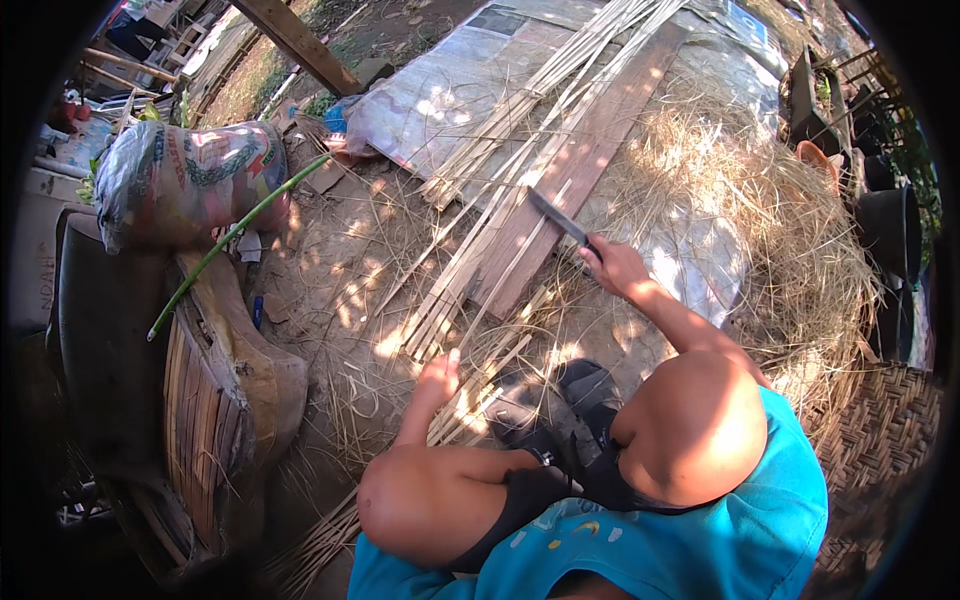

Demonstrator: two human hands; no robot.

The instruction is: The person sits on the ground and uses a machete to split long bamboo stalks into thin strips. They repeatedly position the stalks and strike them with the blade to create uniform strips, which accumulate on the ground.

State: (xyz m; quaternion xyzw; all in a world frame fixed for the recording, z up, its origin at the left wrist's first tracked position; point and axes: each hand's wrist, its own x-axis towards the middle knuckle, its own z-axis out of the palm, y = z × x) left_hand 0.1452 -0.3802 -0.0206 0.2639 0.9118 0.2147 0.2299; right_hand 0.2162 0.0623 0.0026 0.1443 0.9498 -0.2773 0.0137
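My right hand (pixel 617 268) is closed round the dark handle of a knife (pixel 556 214). Its long blade points up and left, over a brown wooden board (pixel 612 125). Lower and to the left, my left hand (pixel 437 378) pinches the near end of a thin bamboo strip (pixel 507 272). That strip runs slantwise up the board and passes under or beside the blade; whether they touch I cannot tell. Pale split bamboo strips (pixel 450 290) lie in a bundle along the board's left edge, close to my left hand.
Curly shavings (pixel 740 180) heap up at the right. A plastic sheet (pixel 430 110) covers the ground at the back. On the left, a stuffed sack (pixel 190 180) and a green stalk (pixel 235 232) rest by a wooden log (pixel 250 370). A woven mat (pixel 885 430) lies at the lower right.
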